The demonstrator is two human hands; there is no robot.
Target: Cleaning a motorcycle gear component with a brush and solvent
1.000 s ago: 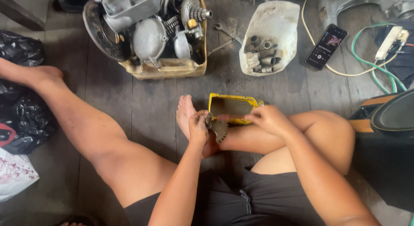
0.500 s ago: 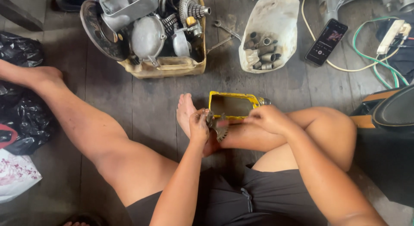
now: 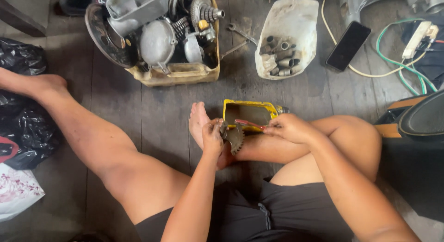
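A worn tan box [image 3: 185, 75] packed with grey metal engine parts is set on the dark wooden plank floor [image 3: 138, 112]. Beside it, a cut white plastic container [image 3: 296, 15] of metal sockets is seen. A black phone [image 3: 348, 46], a white power strip [image 3: 417, 38] and crumpled black plastic bags [image 3: 23, 131] are spread around.

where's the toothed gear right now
In the head view the toothed gear sits near centre frame, held in the left hand, just in front of the yellow tray, with the right hand bringing a red-handled tool to it.
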